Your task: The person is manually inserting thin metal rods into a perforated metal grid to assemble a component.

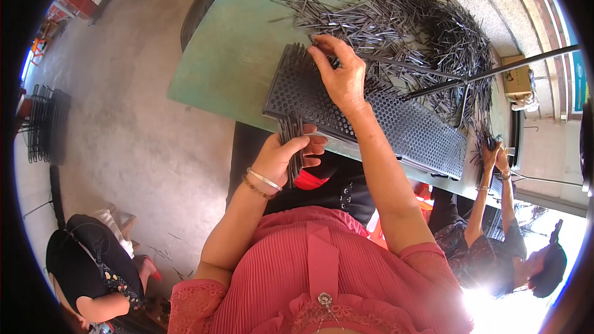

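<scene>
Left hand clamped on bundle of black rods | right hand fingertips pinched together over perforated black plate, rod hidden beneath | advised upright, single-rod seating, spare bundle kept near.

Black perforated panel (dotted with holes), dark grey rods, green table.
</scene>
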`<state>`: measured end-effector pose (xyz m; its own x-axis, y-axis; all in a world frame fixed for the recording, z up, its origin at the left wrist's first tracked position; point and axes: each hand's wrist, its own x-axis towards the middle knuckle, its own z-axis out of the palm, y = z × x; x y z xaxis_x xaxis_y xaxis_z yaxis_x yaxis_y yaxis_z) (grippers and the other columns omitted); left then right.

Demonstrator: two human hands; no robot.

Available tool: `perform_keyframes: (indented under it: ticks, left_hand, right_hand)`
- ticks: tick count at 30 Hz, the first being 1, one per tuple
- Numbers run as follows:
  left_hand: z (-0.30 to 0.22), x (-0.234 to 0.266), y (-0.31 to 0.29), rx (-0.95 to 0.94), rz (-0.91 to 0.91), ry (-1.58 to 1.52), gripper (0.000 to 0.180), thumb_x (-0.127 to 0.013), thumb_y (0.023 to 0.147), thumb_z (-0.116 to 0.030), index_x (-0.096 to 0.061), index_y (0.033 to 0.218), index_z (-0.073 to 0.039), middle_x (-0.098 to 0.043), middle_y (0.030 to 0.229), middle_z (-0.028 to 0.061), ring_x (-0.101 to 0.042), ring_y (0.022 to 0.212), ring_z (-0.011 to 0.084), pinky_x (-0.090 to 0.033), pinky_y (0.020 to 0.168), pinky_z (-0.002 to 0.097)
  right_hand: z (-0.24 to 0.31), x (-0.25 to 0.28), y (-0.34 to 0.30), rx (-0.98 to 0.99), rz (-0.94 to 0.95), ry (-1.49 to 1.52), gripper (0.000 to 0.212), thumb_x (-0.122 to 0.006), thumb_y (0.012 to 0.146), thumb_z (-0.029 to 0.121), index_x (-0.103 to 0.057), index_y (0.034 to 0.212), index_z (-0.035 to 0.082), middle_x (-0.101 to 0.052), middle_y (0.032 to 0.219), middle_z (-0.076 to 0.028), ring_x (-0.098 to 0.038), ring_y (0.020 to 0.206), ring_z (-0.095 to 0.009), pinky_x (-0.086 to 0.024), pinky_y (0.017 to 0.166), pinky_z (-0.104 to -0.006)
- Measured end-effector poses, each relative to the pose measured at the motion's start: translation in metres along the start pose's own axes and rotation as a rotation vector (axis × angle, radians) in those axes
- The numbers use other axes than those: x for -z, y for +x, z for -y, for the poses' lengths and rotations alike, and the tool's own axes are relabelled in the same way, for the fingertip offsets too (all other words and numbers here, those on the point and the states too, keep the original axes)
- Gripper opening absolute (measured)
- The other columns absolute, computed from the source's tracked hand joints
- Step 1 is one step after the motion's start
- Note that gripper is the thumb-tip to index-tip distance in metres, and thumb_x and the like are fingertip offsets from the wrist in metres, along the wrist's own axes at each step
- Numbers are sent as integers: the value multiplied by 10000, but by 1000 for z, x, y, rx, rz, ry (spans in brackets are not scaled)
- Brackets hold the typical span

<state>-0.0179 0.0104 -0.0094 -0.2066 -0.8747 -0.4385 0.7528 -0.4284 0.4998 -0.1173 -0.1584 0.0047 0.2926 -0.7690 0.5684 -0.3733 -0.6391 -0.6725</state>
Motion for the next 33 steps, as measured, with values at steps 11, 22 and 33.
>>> perform_keyframes:
  ticks: [11, 22, 33]
  left_hand:
    - [-3, 0, -2, 27, 19, 8, 328, -478, 920, -109, -472, 1213, 39, -626, 1053, 188, -624, 912, 231, -542, 761, 354]
    - [-7, -6, -4, -39, 96, -12, 335, -487, 947, -164, -472, 1222, 28, -616, 1095, 185, -637, 951, 255, -540, 789, 384]
    - [2, -11, 2, -8, 21, -13, 325, -497, 933, -160, -499, 1197, 29, -626, 1083, 171, -631, 957, 247, -545, 755, 377]
  right_hand:
    - [1, 2, -8, 290, 0, -227, 141, -732, 730, 133, -676, 839, 64, -654, 834, -37, -596, 772, -216, -400, 765, -340]
    - [46, 39, -19, -261, 404, 92, 180, -695, 817, 159, -679, 889, -6, -642, 788, -66, -590, 708, -112, -457, 625, -257]
    - [37, 56, -35, -786, 487, 537, 197, -671, 841, 153, -684, 907, -33, -670, 768, -46, -586, 672, -85, -471, 603, -228]
